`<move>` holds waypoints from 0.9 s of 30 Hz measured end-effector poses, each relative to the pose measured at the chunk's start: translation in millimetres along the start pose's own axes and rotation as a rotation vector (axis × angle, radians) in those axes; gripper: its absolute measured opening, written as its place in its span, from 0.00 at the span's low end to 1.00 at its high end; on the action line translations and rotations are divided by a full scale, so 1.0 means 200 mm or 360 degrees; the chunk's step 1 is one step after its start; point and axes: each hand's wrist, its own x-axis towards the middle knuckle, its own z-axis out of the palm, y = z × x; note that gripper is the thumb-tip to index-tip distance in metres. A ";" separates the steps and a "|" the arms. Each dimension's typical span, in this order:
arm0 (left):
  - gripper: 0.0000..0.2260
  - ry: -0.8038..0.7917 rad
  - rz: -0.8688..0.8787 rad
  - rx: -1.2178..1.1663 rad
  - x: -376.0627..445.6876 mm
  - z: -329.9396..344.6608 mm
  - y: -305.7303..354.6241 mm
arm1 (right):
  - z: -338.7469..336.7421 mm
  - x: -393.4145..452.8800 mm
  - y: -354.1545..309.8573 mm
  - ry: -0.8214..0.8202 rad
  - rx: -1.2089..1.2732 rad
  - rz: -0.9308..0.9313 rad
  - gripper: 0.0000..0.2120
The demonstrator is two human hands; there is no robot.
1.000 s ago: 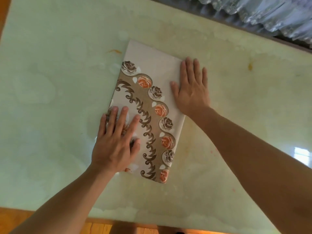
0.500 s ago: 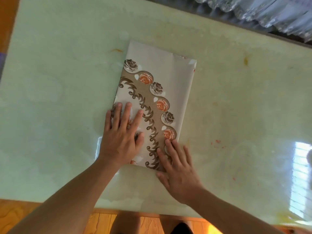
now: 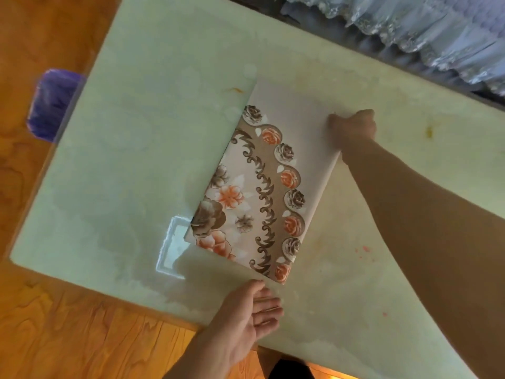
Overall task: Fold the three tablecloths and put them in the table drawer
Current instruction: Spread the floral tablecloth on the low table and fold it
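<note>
Folded beige floral-print tablecloth point(image 3: 273, 187) lying mid-frame on pale glossy desk point(image 3: 136, 160). Right hand point(image 3: 352, 127) gripping its upper-right corner; left hand point(image 3: 254, 307) hovering, fingers relaxed, below lower edge. Advice: lifting flat, supporting underneath, keeping folds aligned.

A room in a home, seen from above a table.

A glossy pale-green marbled table top point(image 3: 114, 165) with faint orange and pink stains fills most of the frame, standing on a warm wood-grain floor point(image 3: 68, 332) that shows at the left and bottom. Lace-trimmed fabric point(image 3: 426, 28) (a curtain or a bed frill, it is hard to say which) hangs across the upper right, and a blurred purple object point(image 3: 53, 102) sits at the left edge.
</note>
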 end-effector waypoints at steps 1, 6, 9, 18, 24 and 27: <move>0.17 -0.0104 -0.0049 -0.0199 0.01 0.02 0.00 | 0.00 -0.01 0.02 -0.0026 0.0099 -0.0029 0.26; 0.22 -0.0072 0.0078 -0.1013 0.02 0.22 -0.03 | -0.15 -0.02 0.14 -0.0087 0.0618 0.0090 0.11; 0.15 0.0102 0.0281 -0.1220 0.01 0.30 -0.06 | -0.32 -0.04 0.43 -0.0125 0.0872 0.0401 0.08; 0.20 0.0738 0.1224 0.0125 -0.06 -0.11 0.31 | -0.39 -0.66 1.29 -0.0528 0.1093 0.0938 0.08; 0.34 0.0669 0.1260 0.1646 -0.07 -0.40 0.39 | -0.33 -0.87 1.29 -0.0335 -0.0259 0.0337 0.12; 0.35 0.0407 0.1337 0.1800 -0.05 -0.43 0.41 | -0.36 -0.85 1.23 -0.0026 -0.0587 -0.0183 0.16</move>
